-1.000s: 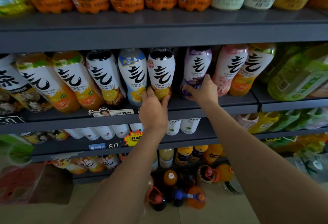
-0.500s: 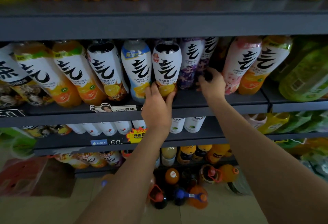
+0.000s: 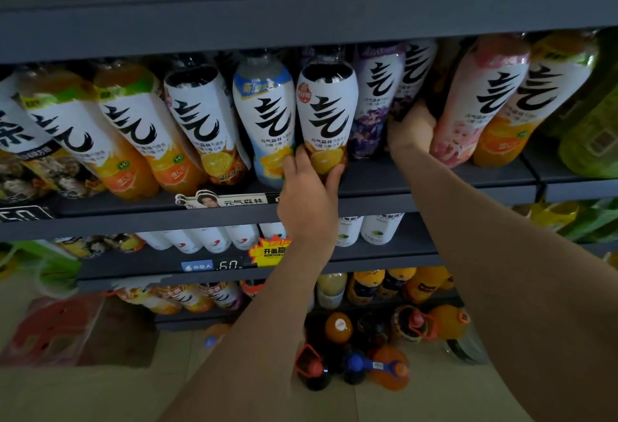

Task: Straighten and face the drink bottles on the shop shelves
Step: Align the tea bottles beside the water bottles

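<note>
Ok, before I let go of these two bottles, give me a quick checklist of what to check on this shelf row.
1. Left hand has a grip on the lemon bottle: ok.
2. Lemon bottle label faces front: ok.
3. Right hand grip on the second purple bottle: ok.
4. That bottle's label faces front: not ok, half hidden behind the front purple bottle.
5. Pink bottle faces front: ok.
6. Bottles stand upright: cannot tell, the wide lens bends the row.

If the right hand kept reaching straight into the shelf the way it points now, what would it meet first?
Probably the dark bottle behind the front row: the right hand reaches into the gap between the purple bottles and the pink bottle. Depth there is dim.
</note>
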Motion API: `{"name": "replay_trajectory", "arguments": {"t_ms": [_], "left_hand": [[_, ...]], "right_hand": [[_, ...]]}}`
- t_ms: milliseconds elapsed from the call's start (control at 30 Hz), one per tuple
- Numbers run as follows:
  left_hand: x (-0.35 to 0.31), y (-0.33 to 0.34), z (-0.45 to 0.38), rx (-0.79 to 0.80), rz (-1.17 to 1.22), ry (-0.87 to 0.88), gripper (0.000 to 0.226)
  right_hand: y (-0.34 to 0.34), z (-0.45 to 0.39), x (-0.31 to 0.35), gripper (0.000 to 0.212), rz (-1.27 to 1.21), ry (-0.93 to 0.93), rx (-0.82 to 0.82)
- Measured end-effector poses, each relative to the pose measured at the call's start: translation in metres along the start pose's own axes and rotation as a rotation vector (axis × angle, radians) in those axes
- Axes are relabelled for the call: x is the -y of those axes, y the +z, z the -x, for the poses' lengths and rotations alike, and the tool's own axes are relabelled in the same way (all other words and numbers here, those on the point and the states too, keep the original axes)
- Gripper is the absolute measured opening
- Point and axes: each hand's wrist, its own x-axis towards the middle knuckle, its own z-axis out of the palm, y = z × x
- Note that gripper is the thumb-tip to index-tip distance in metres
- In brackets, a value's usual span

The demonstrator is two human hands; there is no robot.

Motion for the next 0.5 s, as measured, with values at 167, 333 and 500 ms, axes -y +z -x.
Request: {"name": "replay_trajectory", "arguments": {"t_ms": [167,333,500], "left_hand": [[-0.001,0.0,0.001,0.007,-0.006,-0.003,0.057],[-0.002,-0.001,0.001,0.012,0.014,-0.003,0.057],[-0.002,-0.001,0.001,0.007,0.01,-0.002,0.057]], "right_hand": [[-0.006,0.022,-0.003,0.041,0.043,0.052,-0.108],[-0.016,0.038,-0.011,0.043,0.07,0.0,-0.135],[-0.029,0.04,-0.025,0.047,0.05,-0.064,-0.057]]}}
